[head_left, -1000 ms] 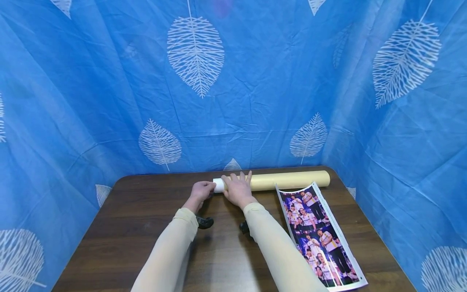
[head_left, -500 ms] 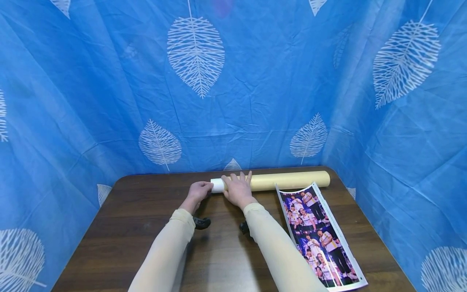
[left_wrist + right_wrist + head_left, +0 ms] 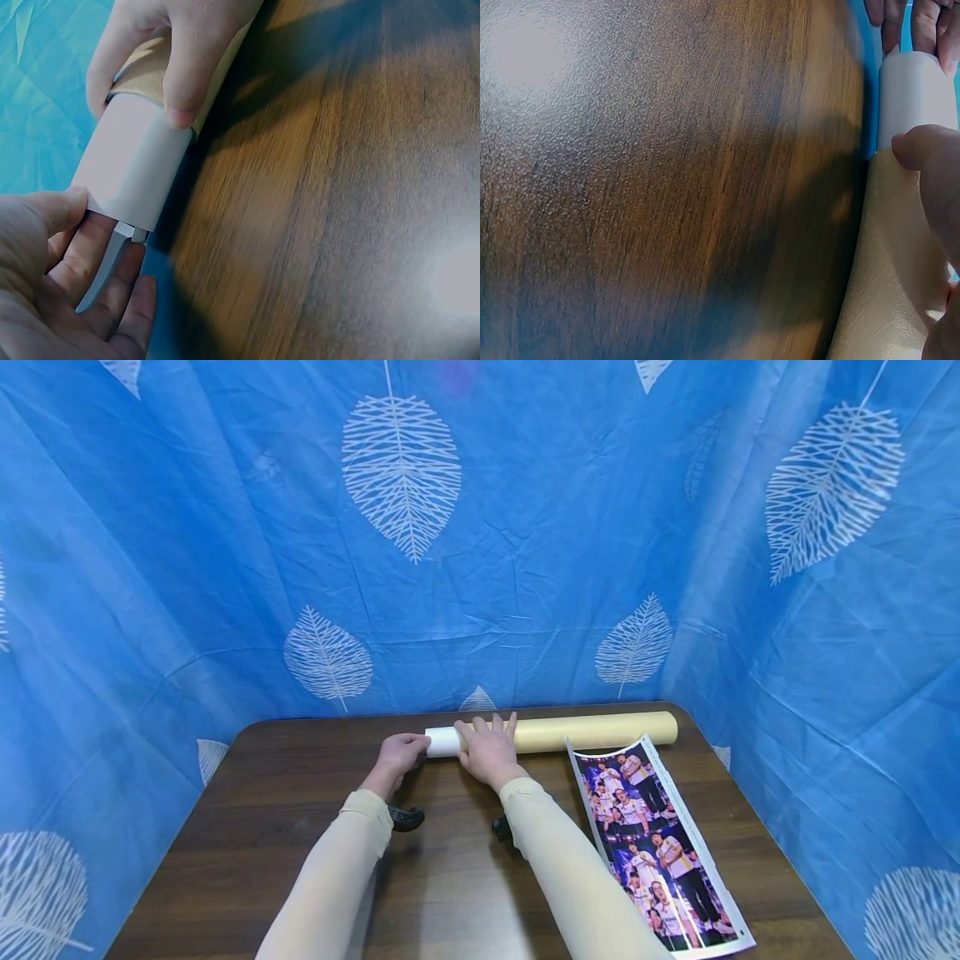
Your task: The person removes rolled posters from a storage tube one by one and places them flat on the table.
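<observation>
A tan cardboard tube lies along the back of the table. From its left end sticks out a white roll of paper. My left hand pinches the roll's end, thumb outside and fingers at the inner side, as the left wrist view shows. A pale loose edge of the roll curves out between those fingers. My right hand holds the tube near its mouth; the thumb lies at the rim, touching the white roll in the right wrist view.
A glossy printed photo sheet with white borders lies at the right, its far end curled up near the tube. The brown wooden table ends at a blue curtain with white leaf prints. Dark straps sit at the wrists.
My left hand has moved left, drawing more of the white paper roll out of the tube. The right hand and the tube have stayed in place.
</observation>
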A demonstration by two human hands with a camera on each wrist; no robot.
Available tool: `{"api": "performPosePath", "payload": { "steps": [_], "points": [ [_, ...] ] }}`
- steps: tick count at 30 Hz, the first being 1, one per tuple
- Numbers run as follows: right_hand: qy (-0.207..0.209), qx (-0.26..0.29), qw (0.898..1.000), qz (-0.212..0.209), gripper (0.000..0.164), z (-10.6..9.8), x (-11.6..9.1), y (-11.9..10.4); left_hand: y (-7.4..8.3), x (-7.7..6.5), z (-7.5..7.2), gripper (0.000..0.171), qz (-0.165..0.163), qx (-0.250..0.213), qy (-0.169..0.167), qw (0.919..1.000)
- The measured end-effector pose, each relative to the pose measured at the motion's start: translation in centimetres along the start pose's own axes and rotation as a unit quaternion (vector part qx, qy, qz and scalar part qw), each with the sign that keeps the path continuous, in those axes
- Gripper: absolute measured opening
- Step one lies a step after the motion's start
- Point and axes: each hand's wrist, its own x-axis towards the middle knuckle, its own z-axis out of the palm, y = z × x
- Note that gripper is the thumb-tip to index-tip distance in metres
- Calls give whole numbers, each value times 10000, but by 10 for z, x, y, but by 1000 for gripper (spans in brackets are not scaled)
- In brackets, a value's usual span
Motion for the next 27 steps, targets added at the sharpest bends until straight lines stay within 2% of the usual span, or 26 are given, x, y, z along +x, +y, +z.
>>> {"api": "performPosePath", "payload": {
  "steps": [7, 13, 20, 27],
  "points": [
    [16, -42, 10000, 1, 58, 0, -1, 0, -1, 2, -5, 39, -69, -65, -68, 9999],
    [54, 8, 10000, -7, 58, 0, -1, 0, -3, 1, -2, 40, 12, -186, 73, 9998],
    [38, -5, 10000, -28, 59, 0, -1, -1, -3, -2, -1, 41, 214, 136, 283, 9993],
    [87, -31, 10000, -33, 59, 1, -2, 1, -1, 0, 0, 38, 115, 143, 154, 9997]
  ]
}}
